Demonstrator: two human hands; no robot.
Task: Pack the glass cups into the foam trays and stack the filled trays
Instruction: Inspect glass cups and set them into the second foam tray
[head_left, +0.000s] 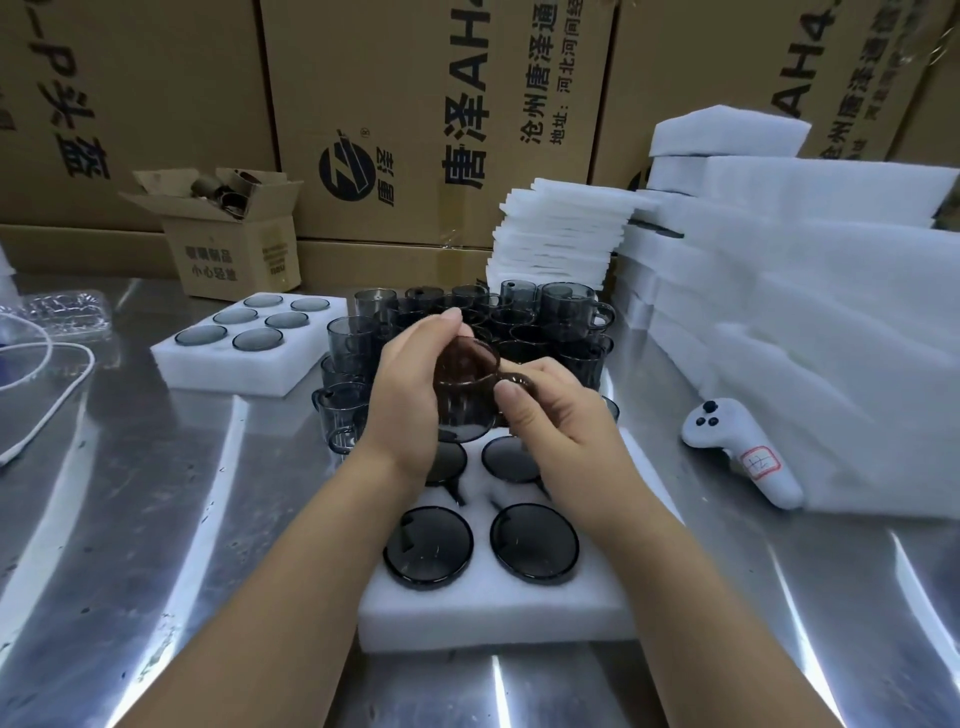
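Holding cup (465, 387) roughly upright over tray's (493, 618) far row, left hand (410, 395) wrapped round body, right hand (561, 421) pinching handle, pockets beneath hidden.

a shiny steel table (156, 519) carries a white foam tray (483, 608) nearest, a cluster of smoky grey glass cups (566, 312) behind it, a second white foam tray (218, 371) (six cups seated) at left, stacked white foam sheets (561, 234), a white handheld controller (737, 452), a small open cardboard box (234, 254) and a white cable (67, 384).
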